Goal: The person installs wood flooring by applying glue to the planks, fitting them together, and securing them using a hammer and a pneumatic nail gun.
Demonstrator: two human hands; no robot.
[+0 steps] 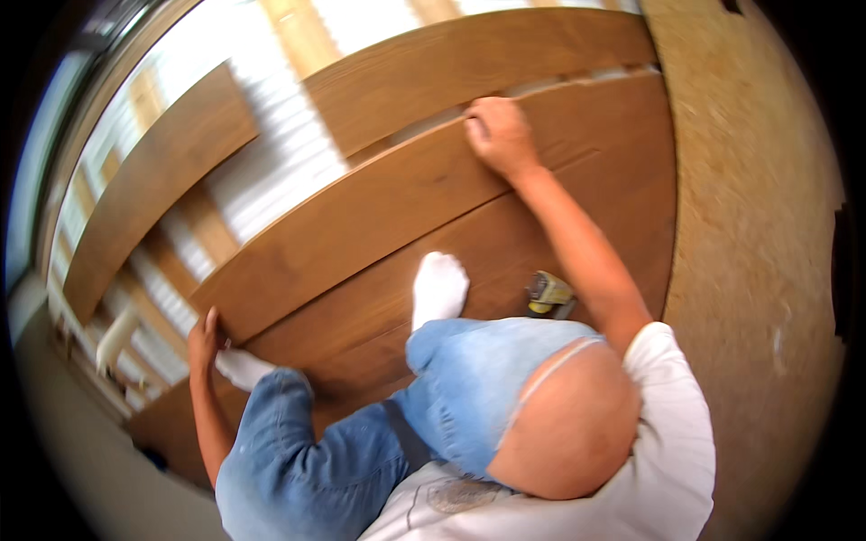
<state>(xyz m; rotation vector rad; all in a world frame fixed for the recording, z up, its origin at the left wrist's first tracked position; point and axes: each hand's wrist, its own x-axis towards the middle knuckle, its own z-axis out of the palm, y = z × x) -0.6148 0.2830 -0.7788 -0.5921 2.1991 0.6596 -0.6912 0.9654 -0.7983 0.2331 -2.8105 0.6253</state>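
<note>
A long brown wooden floorboard (361, 230) lies slantwise in front of me, beside the boards under my feet. A narrow dark seam shows along its near edge. My right hand (502, 135) is closed over its far edge, the fingers curled down into the gap before another floorboard (487, 72). At the left end of the same board, my left hand (206, 341) grips its end corner, with part of the fingers hidden. A small yellow and dark tool (548, 293), perhaps a tape measure, rests on the boards near my right forearm.
A loose short board (162, 185) lies across pale wooden battens (207, 221), with white sheeting (280, 126) between them. To the right is a tan sheet-like floor (744, 225). A whitish curved object (115, 341) sits by the left wall. My socked feet (440, 287) are on the boards.
</note>
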